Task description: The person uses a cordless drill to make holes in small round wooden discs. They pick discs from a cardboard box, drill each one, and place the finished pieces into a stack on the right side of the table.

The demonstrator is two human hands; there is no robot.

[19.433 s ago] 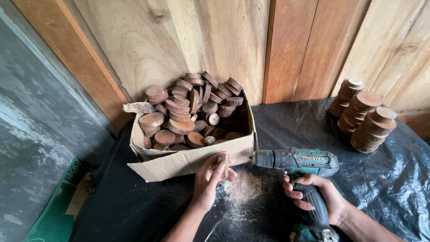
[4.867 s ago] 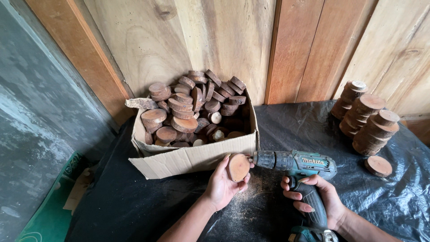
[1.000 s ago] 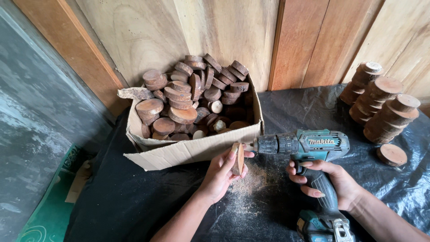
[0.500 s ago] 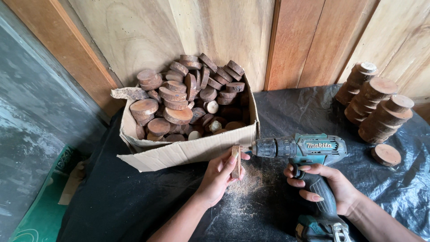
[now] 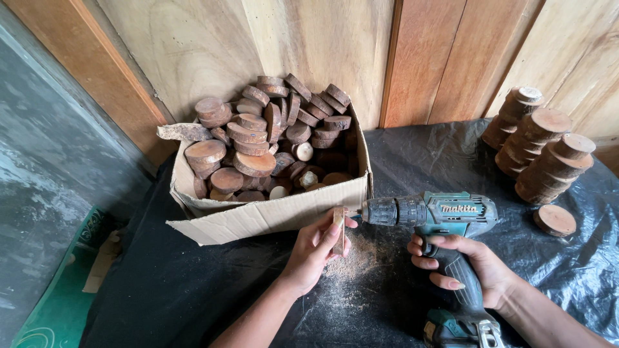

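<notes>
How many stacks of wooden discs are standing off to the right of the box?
3 stacks: back one, middle one, front one, leaning together on the black sheet. More may be out of frame.

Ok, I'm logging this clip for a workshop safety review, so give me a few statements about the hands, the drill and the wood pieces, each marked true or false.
1. The right hand grips a teal cordless drill. True.
2. The left hand holds a wood slice on edge against the drill's tip. True.
3. The cardboard box holds only sawdust. False: it is heaped with round wood slices.
4. The stacked wood slices stand left of the box. False: they stand to its right.
5. Sawdust lies on the black plastic sheet. True.
</notes>
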